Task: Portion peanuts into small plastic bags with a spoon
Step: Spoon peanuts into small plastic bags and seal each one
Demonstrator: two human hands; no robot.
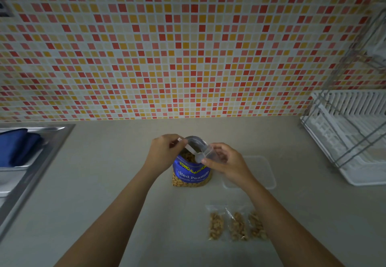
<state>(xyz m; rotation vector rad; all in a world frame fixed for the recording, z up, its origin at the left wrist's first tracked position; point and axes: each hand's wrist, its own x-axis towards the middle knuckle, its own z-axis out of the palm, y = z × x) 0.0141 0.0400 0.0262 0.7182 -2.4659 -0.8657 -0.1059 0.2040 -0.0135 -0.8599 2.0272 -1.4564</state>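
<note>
Spoon [193, 151], light, stiff, sat gripped by its handle in left hand [165, 152]; right hand [229, 162] pinched the limp bag [215, 154] (slippery film).

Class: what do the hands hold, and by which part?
Left hand pinches the spoon by its handle end; right hand holds a small clear bag near its open end.

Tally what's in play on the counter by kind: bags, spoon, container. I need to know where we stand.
Filled small bags: 3
Small bag held in the right hand: 1
Blue peanut bag: 1
White spoon in the left hand: 1
Clear plastic container: 1
Total: 7
</note>
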